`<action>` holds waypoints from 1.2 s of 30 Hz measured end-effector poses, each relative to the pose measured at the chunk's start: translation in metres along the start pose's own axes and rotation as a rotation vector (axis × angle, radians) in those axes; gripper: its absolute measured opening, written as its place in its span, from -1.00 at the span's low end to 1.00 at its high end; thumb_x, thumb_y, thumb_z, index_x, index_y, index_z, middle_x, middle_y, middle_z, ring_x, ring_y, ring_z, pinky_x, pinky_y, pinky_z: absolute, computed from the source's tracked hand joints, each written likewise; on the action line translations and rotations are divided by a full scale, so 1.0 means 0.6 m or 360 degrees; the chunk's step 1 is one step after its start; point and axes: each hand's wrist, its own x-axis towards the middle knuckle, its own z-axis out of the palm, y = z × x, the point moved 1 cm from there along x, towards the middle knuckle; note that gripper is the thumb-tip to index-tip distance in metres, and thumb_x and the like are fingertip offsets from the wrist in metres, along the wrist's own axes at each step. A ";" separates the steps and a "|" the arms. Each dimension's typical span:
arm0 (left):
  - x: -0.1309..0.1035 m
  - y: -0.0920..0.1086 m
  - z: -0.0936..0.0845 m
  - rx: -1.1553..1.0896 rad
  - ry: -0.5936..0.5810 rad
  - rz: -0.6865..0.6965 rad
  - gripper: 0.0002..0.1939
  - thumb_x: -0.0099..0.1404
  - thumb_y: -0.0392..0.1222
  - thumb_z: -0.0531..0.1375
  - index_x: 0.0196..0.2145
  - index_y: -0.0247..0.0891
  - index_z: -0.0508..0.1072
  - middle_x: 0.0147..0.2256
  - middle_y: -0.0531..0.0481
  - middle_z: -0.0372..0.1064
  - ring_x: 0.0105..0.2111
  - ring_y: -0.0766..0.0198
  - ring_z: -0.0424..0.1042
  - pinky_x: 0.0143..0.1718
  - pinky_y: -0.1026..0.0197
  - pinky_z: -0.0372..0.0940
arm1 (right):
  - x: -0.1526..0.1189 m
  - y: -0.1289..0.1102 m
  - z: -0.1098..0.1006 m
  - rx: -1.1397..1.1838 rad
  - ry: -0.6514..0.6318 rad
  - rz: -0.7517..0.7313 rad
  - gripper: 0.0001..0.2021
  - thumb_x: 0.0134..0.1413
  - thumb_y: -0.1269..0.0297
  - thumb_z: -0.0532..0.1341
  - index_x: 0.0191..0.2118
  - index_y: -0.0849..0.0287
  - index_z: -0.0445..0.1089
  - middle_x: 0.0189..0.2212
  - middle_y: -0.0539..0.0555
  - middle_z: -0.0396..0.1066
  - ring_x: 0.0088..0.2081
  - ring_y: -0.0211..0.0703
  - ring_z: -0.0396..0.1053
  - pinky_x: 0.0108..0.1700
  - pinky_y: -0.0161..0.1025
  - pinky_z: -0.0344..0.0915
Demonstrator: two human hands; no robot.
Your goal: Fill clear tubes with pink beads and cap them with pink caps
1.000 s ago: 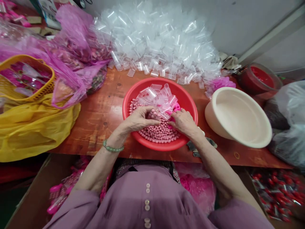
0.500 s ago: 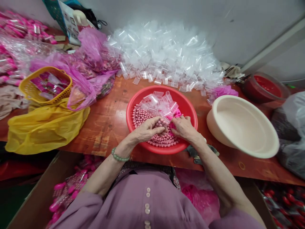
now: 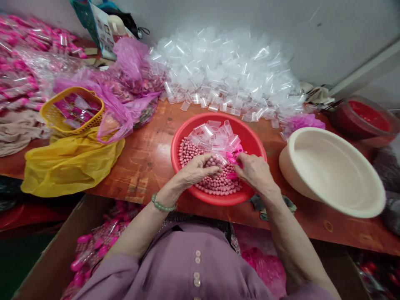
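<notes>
On a reddish-brown counter [image 3: 145,152], a red basin [image 3: 254,143] holds pink beads [image 3: 214,185] and clear plastic pieces [image 3: 212,133]. The left hand [image 3: 197,170] curls over the beads; the right hand [image 3: 256,171], fingers bent, is beside bright pink parts [image 3: 231,176]. A cream basin [image 3: 333,166] stands at right.

Left hand [image 3: 196,171] palm-inward, thumb and fingers curled toward each other. Right hand [image 3: 255,170] knuckles up, fingers bent inward. Forearms [image 3: 140,229] converging.
</notes>
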 end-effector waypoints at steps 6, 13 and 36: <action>0.005 -0.001 0.000 -0.0121 0.0136 0.0075 -0.54 -0.14 -0.09 0.51 -0.36 -0.34 0.44 -0.47 0.10 0.41 -0.48 0.45 0.39 -0.41 0.36 0.30 | -0.007 0.014 -0.004 0.1809 0.0047 0.0163 -0.63 -0.07 0.06 0.36 -0.20 0.19 0.39 -0.47 -0.02 0.41 -0.48 -0.26 0.32 -0.40 -0.29 0.29; 0.012 -0.008 -0.002 -0.0116 0.0300 0.0196 -0.61 -0.10 -0.15 0.48 -0.34 -0.34 0.47 -0.43 0.10 0.41 -0.42 0.43 0.40 -0.29 0.30 0.33 | -0.011 -0.039 0.008 0.2651 -0.0223 0.0130 -0.38 -0.16 0.14 0.46 0.06 0.02 0.30 -0.31 -0.05 0.40 -0.35 -0.27 0.41 -0.33 -0.27 0.50; 0.015 -0.029 -0.005 0.0580 0.0607 0.0488 -0.80 0.03 -0.29 0.35 -0.41 -0.24 0.39 -0.47 0.10 0.37 -0.42 0.33 0.36 -0.31 0.28 0.26 | -0.010 -0.093 0.038 0.2134 0.0366 0.0066 -0.40 0.10 0.00 0.27 0.21 -0.03 0.11 -0.22 0.01 0.34 -0.32 -0.19 0.45 -0.32 -0.20 0.53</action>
